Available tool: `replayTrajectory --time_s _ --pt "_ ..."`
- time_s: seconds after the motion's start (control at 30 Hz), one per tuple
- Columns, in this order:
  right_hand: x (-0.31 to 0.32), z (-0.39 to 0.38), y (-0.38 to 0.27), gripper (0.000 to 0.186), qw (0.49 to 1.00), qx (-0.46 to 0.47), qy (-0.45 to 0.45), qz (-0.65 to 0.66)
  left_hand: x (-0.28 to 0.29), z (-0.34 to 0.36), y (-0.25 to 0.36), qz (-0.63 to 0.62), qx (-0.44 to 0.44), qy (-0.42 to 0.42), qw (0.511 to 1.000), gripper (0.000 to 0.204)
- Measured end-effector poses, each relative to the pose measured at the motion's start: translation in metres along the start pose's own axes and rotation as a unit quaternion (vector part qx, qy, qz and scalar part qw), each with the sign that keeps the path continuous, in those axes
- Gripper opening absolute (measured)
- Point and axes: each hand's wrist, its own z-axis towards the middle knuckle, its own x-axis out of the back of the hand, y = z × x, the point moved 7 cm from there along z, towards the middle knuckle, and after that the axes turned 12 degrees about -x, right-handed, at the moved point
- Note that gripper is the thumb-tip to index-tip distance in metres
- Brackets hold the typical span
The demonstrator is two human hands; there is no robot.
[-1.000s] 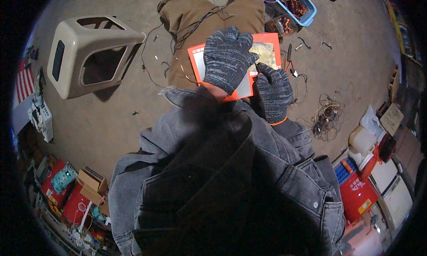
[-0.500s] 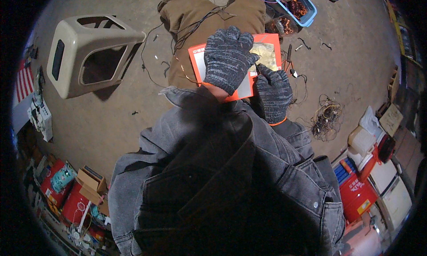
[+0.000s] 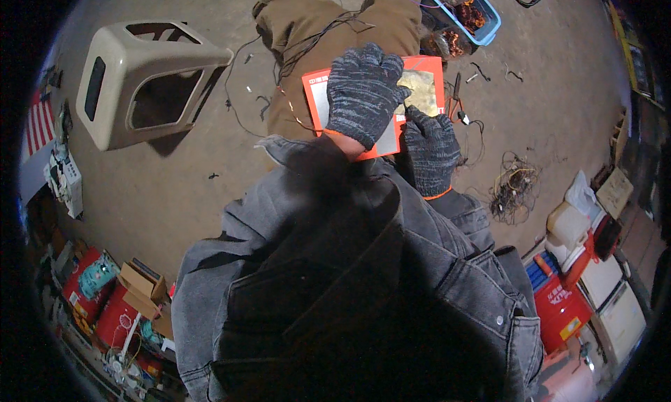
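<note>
An orange-red and white flat panel, like a box or board (image 3: 438,81), lies across my lap. A crinkled yellowish patch (image 3: 420,89) covers its right part. My left hand (image 3: 365,94), in a dark grey knit glove, rests flat over the panel's left and middle with the fingers stretched out. By the panel's lower right edge is my right hand (image 3: 433,152), gloved alike, its fingers drawn together next to the patch. Whatever they pinch, if anything, is too small to make out. Thin dark wires (image 3: 323,33) run over my brown trousers, and a coppery strand (image 3: 288,107) hangs left of the panel.
A beige plastic housing (image 3: 112,77) stands on the floor at left. Far right, a light-blue basket (image 3: 493,26) holds copper coils. Pliers (image 3: 457,88) and a wire tangle (image 3: 516,187) lie right of me. Red drums (image 3: 563,308) and boxes (image 3: 142,290) line both sides.
The whole view has shifted slightly, with the panel and both hands a little further right in the picture. Both hands keep nearly the same pose on the panel.
</note>
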Motion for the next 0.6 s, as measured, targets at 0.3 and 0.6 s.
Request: replayTrajectory --time_s 0.3,0.6 --pt "-0.0013 -0.004 0.0045 0.028 1.0 0.005 0.002 0.007 -0.0039 0.0006 -0.0007 0.01 0.011 -0.05 0.999 0.036" --pt "-0.0009 -0.0096 0.007 0.033 1.0 0.022 0.007 -0.019 -0.0003 -0.0017 0.0002 -0.003 -0.008 0.016 1.0 0.034"
